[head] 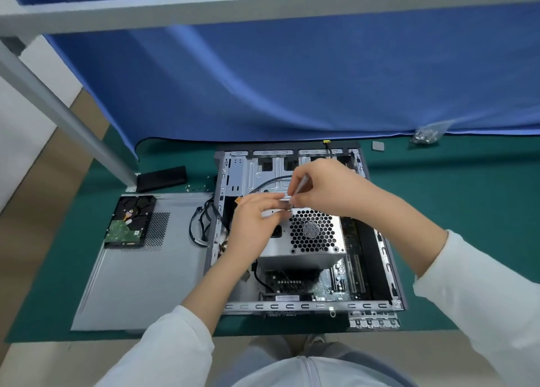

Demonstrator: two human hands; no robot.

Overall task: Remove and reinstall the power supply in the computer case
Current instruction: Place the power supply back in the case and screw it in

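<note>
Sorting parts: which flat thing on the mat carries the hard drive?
The grey side panel left of the case; the hard drive lies on its far corner.

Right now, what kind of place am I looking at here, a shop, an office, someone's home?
Probably a computer repair or training workbench. An opened computer case lies on a green work mat, a bare hard drive rests on the removed side panel, and a bag of screws sits by a blue partition.

Bench clutter, non-task bits
Hard drive sits on side panel at counter's left; black block behind it; screw bag + small grey square at far edge, by blue curtain.
</note>
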